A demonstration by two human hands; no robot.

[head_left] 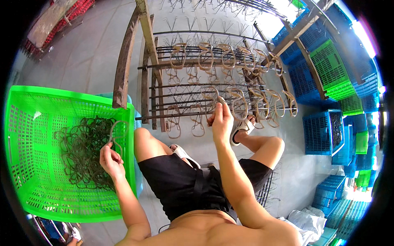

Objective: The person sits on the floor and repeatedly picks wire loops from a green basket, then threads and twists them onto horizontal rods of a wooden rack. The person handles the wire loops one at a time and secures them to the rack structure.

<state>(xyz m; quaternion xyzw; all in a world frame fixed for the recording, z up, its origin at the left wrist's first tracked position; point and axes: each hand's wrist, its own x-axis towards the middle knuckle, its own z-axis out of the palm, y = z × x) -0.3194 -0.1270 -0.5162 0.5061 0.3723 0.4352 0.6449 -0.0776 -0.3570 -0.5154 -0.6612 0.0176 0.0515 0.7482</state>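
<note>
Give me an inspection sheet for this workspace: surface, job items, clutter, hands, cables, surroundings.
Surface: grey concrete floor; person sits low before the rack.
Job's things: bright green perforated plastic basket holding a tangle of dark olive rubber strap loops; wood-and-metal pronged rack hung with tan strap loops.
Clutter: white crumpled bags at lower right.
Grippers: left hand pinches one dark loop over the basket; right hand has its fingers on a tan loop at the rack.
Cables: nothing seen.
Surroundings: stacked blue and green plastic crates on the right; red items at upper left.
</note>
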